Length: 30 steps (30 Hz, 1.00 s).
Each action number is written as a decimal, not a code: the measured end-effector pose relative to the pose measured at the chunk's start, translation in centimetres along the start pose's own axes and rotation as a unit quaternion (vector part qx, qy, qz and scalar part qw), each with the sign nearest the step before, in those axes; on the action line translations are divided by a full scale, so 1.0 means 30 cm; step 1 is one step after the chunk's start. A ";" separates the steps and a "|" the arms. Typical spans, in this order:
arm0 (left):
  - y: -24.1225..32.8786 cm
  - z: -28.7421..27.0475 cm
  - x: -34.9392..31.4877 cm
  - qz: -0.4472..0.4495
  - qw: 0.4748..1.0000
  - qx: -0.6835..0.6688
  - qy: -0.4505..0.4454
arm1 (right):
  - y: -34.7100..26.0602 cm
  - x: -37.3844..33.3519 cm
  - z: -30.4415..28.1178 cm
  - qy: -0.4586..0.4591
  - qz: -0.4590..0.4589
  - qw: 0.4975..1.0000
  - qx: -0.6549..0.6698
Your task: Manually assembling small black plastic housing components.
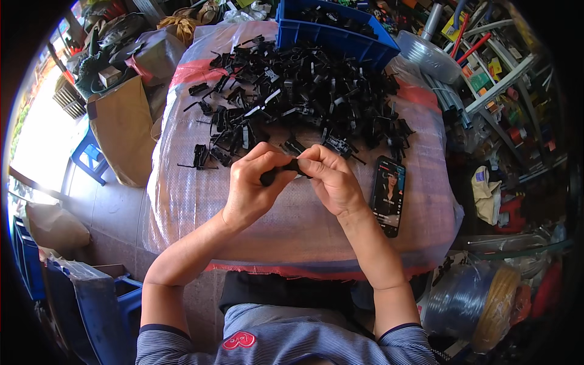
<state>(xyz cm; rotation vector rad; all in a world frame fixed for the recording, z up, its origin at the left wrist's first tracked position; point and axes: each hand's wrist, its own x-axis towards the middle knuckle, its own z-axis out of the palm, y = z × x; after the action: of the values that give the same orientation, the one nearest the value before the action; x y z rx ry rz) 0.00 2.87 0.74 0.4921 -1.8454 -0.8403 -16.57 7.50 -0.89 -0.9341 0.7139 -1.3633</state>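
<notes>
Both my hands meet over the middle of the covered table (292,237). In my left hand (255,176) a small black plastic part (267,177) is gripped, its end showing below the fingers. My right hand (331,176) pinches the other end of the same part between thumb and forefinger; most of it is hidden by the fingers. Just beyond my hands lies a large heap of similar black plastic parts (304,91), with thin rods or levers sticking out. One loose part (201,157) lies left of my left hand.
A blue plastic crate (340,39) with more black parts stands at the table's far edge. A phone (388,196) with its screen lit lies right of my right hand. Blue stool (91,155) at left, wrapped tubing coil (468,304) lower right, cluttered shelving (505,85) at right.
</notes>
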 end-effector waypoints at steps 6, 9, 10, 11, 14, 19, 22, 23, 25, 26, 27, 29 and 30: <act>0.011 0.008 -0.010 -0.010 0.999 0.029 -0.012 | 0.004 -0.004 -0.001 0.024 0.027 0.999 0.023; -0.002 -0.011 0.007 -0.093 0.995 -0.012 -0.023 | -0.006 -0.008 -0.006 0.015 0.030 0.998 -0.058; -0.001 -0.012 0.007 -0.233 0.968 -0.088 -0.025 | -0.021 -0.012 0.002 0.016 0.029 0.998 -0.059; -0.010 -0.025 0.012 -0.299 0.939 -0.170 -0.003 | -0.043 -0.016 0.030 0.013 -0.050 0.970 -0.236; -0.059 -0.071 0.042 -0.375 0.865 -0.333 0.031 | -0.081 -0.028 0.069 -0.013 -0.193 0.854 -0.483; -0.043 -0.034 0.025 -0.402 0.857 -0.323 0.006 | -0.058 -0.017 0.068 0.019 -0.298 0.717 -0.630; -0.047 -0.004 -0.002 -0.420 0.858 -0.295 -0.018 | -0.014 -0.012 0.064 0.043 -0.280 0.682 -0.674; -0.041 0.003 -0.008 -0.424 0.861 -0.282 -0.018 | 0.001 -0.004 0.064 0.049 -0.289 0.674 -0.678; -0.035 -0.003 -0.004 -0.440 0.856 -0.269 -0.030 | 0.005 -0.005 0.064 0.043 -0.286 0.666 -0.687; -0.033 0.006 -0.004 -0.439 0.858 -0.264 -0.022 | 0.003 -0.008 0.062 0.043 -0.282 0.656 -0.699; -0.034 0.008 -0.005 -0.451 0.851 -0.270 -0.021 | 0.002 -0.009 0.061 0.039 -0.275 0.659 -0.699; -0.039 0.002 -0.006 -0.466 0.841 -0.273 -0.024 | 0.001 -0.007 0.059 0.026 -0.255 0.693 -0.674; -0.041 0.001 -0.010 -0.466 0.843 -0.270 -0.016 | 0.005 -0.002 0.058 0.022 -0.260 0.701 -0.664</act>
<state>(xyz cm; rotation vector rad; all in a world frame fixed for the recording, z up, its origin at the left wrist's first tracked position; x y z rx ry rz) 0.03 2.23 -0.37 1.0225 -1.2276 -1.9516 -15.00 7.80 -0.22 -2.3969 1.6286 -1.1914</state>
